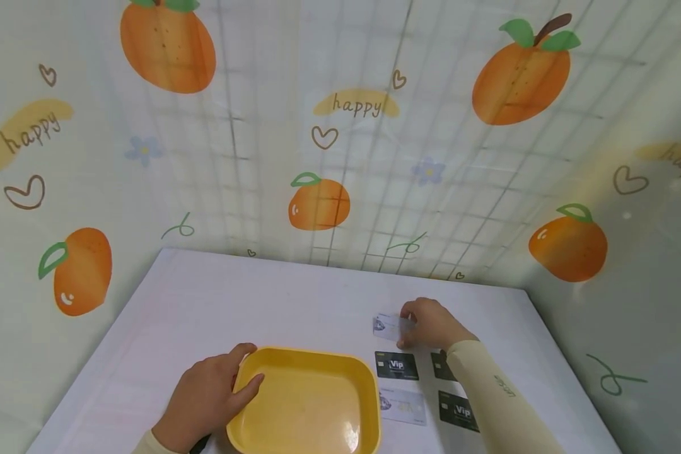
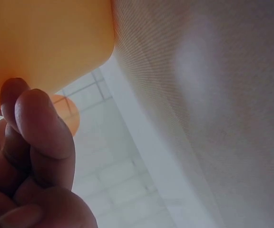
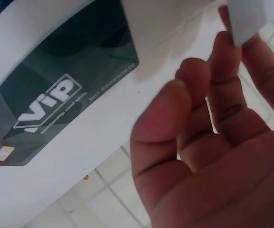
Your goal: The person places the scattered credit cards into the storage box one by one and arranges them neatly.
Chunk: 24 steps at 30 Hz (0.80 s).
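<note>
My left hand [image 1: 207,388] grips the left side of a yellow tray [image 1: 369,378], the thumb over its rim. In the left wrist view, curled fingertips [image 2: 39,118] touch the tray's outer wall [image 2: 56,38]. Toward the back right, my right hand [image 1: 434,325] pinches the right end of a pale silver card [image 1: 387,326]. Only a white piece of that card [image 3: 246,21] shows between the fingers in the right wrist view. Nearer me lies a black Vip card [image 1: 396,366], which may be the large one in the right wrist view.
Right of the tray lie another pale silver card [image 1: 403,407] and a second black Vip card [image 1: 456,411]. My right sleeve [image 1: 499,391] partly covers a further black card [image 1: 442,367]. A white table [image 1: 250,296] meets a fruit-printed curtain [image 1: 261,189] behind.
</note>
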Each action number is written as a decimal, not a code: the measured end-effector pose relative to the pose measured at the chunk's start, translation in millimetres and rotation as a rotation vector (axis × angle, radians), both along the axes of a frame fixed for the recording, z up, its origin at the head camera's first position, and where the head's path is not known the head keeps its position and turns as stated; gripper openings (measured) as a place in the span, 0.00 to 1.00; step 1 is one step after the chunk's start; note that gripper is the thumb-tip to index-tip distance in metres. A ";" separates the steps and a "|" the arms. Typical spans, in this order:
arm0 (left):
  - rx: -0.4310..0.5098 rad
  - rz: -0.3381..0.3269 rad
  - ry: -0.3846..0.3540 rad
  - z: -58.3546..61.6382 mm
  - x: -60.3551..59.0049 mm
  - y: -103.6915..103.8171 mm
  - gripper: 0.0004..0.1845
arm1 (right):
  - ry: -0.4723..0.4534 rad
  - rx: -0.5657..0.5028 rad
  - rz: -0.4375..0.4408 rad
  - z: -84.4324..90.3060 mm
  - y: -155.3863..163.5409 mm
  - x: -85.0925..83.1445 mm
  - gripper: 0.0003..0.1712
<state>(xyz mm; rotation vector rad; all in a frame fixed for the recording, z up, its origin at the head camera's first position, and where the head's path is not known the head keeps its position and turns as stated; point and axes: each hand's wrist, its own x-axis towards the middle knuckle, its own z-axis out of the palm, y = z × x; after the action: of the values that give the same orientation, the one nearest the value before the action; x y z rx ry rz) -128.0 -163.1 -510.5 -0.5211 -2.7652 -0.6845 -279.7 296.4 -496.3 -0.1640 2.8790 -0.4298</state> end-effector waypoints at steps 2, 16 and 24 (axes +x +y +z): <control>0.003 -0.002 0.007 -0.2 -0.7 -0.5 0.23 | -0.008 0.003 0.002 0.7 -0.9 0.5 0.33; 0.004 -0.009 0.003 0.6 -6.3 -1.2 0.23 | -0.053 0.023 0.005 0.6 -7.0 5.8 0.39; 0.014 -0.017 0.025 -2.2 -12.5 -2.0 0.23 | 0.013 -0.007 0.022 4.3 -9.9 10.1 0.36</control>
<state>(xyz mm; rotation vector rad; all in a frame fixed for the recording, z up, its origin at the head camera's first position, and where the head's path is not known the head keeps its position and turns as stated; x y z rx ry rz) -140.4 -165.1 -512.8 -0.5471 -2.7337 -0.6950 -269.6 286.6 -492.0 -0.2007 2.8861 -0.4370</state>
